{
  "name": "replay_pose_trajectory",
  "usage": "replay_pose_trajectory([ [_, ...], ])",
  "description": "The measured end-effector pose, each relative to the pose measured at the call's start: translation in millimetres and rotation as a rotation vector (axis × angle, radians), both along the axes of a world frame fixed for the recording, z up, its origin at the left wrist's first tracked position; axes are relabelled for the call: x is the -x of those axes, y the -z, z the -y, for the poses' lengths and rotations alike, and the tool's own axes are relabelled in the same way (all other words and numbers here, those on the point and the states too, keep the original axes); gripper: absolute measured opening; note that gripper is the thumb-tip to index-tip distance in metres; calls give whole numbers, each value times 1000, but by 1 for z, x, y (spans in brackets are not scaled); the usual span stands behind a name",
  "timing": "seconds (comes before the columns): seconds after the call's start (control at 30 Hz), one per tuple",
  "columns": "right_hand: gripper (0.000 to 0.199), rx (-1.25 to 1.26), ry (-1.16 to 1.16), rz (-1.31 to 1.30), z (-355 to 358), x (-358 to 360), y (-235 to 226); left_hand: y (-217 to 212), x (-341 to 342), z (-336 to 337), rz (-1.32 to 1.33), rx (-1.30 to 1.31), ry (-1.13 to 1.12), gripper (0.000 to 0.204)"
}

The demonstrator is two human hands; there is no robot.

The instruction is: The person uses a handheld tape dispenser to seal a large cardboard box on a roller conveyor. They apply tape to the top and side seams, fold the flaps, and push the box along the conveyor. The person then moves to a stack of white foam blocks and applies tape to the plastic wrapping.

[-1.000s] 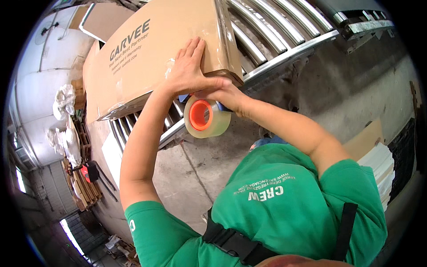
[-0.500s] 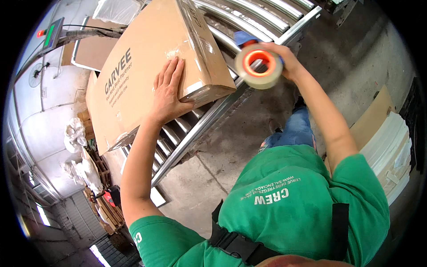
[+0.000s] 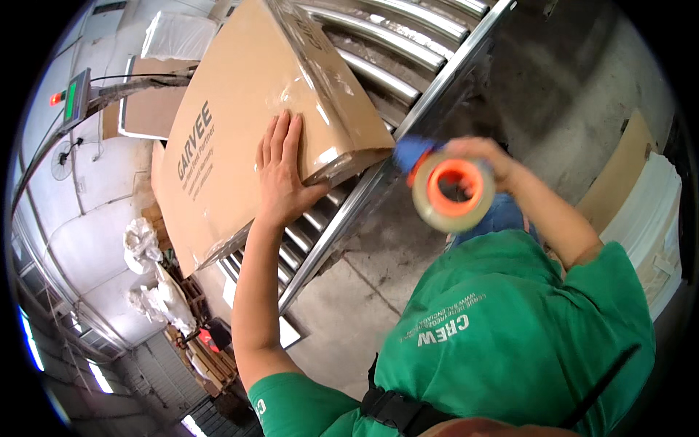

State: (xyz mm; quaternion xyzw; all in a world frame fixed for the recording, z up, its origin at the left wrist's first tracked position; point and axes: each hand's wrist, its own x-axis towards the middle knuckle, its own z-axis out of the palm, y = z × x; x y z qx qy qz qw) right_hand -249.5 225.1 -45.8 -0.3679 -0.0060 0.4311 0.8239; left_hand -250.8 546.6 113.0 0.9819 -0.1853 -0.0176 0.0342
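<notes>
A large cardboard box (image 3: 240, 138) with dark print and clear tape along its edges rests on a roller conveyor (image 3: 389, 73). Flat on its upper face, near the taped corner, lies my left hand (image 3: 280, 175), fingers stretched out. My right hand (image 3: 484, 160) grips a tape dispenser (image 3: 413, 154) with a blue and red head. The dispenser carries a roll of clear tape (image 3: 433, 211) on an orange core. It is close to the box's near right corner, beside the conveyor rail; motion blurs it, and some fingers are hidden behind the roll.
A display (image 3: 75, 98) with a red light stands at the far left. A fan (image 3: 65, 156) is by the white wall. White plastic wrap (image 3: 164, 295) and wooden pallets (image 3: 211, 364) lie at the left. Flat cardboard and white sheets (image 3: 648, 218) lean at the right.
My right hand has brought the tape dispenser nearer to my body and lower, past the conveyor rail. My left hand stays flat on the box. The whole view has shifted slightly.
</notes>
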Motion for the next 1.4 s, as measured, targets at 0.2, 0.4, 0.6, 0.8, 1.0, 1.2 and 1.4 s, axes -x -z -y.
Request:
replay_pose_trajectory([
  [0.2,45,32,430,-34,23,-83,-18,0,-4,10,39,1,20,103],
  [0.4,35,121,-251,712,-26,-27,0,8,-6,5,57,-17,22,103],
  [0.6,43,60,-57,-52,-19,34,8,2,-1,10,35,4,7,101],
  [0.8,49,-326,289,-468,55,22,-1,7,4,33,205,248,41,85],
  [1.0,55,-284,374,-422,71,44,-25,17,36,138,227,638,261,23],
  [1.2,52,-365,469,-476,88,35,-48,41,7,173,100,649,254,44],
  [1.4,56,-449,537,-511,89,15,-52,37,-37,196,302,605,525,42],
])
